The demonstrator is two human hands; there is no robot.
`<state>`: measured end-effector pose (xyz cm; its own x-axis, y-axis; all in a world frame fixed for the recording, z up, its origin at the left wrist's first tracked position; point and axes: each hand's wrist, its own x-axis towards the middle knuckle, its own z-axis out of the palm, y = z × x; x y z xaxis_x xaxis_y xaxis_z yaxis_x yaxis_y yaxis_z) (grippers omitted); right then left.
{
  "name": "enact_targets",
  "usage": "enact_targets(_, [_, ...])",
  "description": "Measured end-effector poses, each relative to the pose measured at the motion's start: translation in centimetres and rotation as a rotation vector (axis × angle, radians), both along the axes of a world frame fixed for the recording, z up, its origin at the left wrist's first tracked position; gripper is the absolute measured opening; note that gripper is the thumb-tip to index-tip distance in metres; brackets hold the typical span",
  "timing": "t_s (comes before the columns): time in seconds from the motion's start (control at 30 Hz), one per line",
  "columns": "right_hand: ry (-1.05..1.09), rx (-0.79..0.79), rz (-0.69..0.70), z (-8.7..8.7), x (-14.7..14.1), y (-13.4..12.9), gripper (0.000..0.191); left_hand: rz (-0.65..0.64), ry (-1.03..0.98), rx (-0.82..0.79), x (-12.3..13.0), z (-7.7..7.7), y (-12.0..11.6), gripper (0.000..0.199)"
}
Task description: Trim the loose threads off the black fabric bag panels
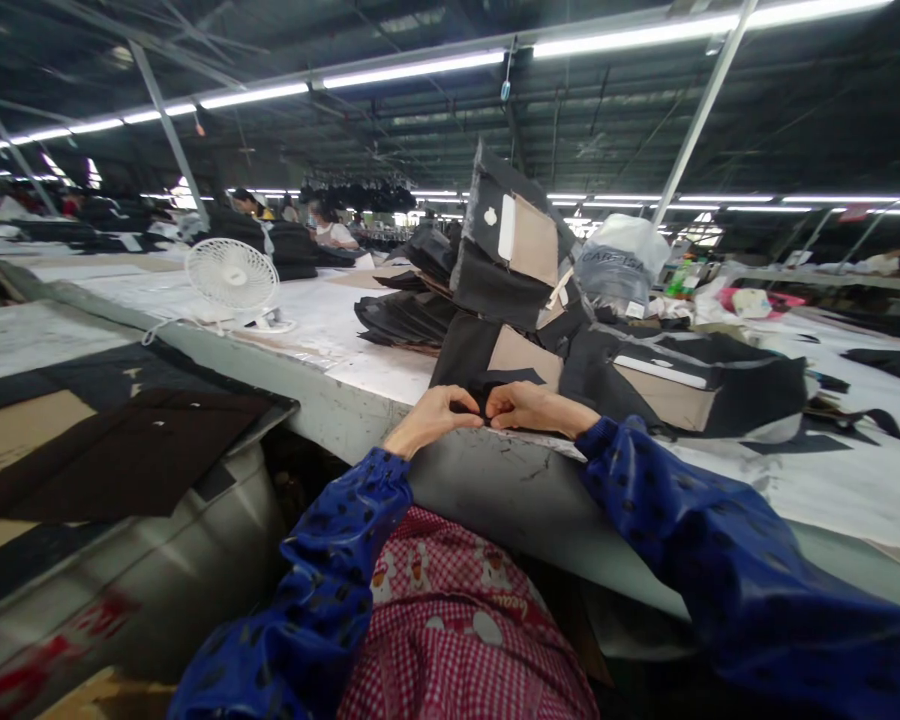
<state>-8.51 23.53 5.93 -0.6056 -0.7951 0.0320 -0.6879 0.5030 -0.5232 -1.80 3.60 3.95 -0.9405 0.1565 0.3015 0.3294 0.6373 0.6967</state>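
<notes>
Both hands meet at the near edge of the white table point(330, 385), fingertips almost touching. My left hand point(439, 415) pinches the edge of a dark fabric piece point(461, 350), thumb and fingers closed on it. Right beside it, my right hand point(532, 408) is closed on the same dark fabric. A tan patch point(525, 355) lies on this cloth just beyond the fingers. Behind stands a heap of black fabric pieces point(502, 290) with tan patches and white strips. The exact fold between the fingertips is too small to make out.
A small white fan point(232, 275) stands on the table at the left. Dark brown fabric point(127, 450) lies on a lower surface at the left front. At the right are more black pieces point(757, 385) and a clear plastic bag point(622, 260). People sit in the background.
</notes>
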Motion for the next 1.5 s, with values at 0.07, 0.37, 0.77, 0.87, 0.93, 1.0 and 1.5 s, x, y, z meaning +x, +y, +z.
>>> enact_targets(0.07, [-0.015, -0.014, -0.003, -0.2, -0.2, -0.1, 0.016, 0.033, 0.045, -0.012, -0.6, -0.8, 0.3, 0.006])
enact_targets(0.37, [0.027, 0.146, -0.095, 0.8, 0.3, -1.9, 0.017, -0.001, 0.018, -0.05, -1.9, -0.9, 0.4, 0.005])
enact_targets(0.77, [0.164, 0.012, -0.034, 0.0, -0.8, -2.4, 0.013, 0.021, 0.094, 0.004, -0.2, -1.0, -2.6, 0.018])
enact_targets(0.87, [0.001, 0.0, -0.015, -0.1, -2.1, -1.9, 0.019, 0.095, 0.127, -0.021, -1.2, -1.5, -1.9, 0.011])
enact_targets(0.93, [-0.098, -0.023, -0.022, 0.0, -2.4, -1.7, 0.022, 0.129, 0.134, -0.051, -1.8, -1.6, -1.4, 0.007])
enact_targets(1.0, [-0.147, -0.024, -0.019, 0.2, -2.2, -1.6, 0.023, 0.146, 0.126, -0.081, -2.0, -1.4, -1.0, 0.004])
enact_targets(1.5, [0.408, 0.281, -0.294, 1.0, 1.2, -4.7, 0.026, 0.269, -0.044, -0.27, -1.6, 0.5, 1.2, 0.01])
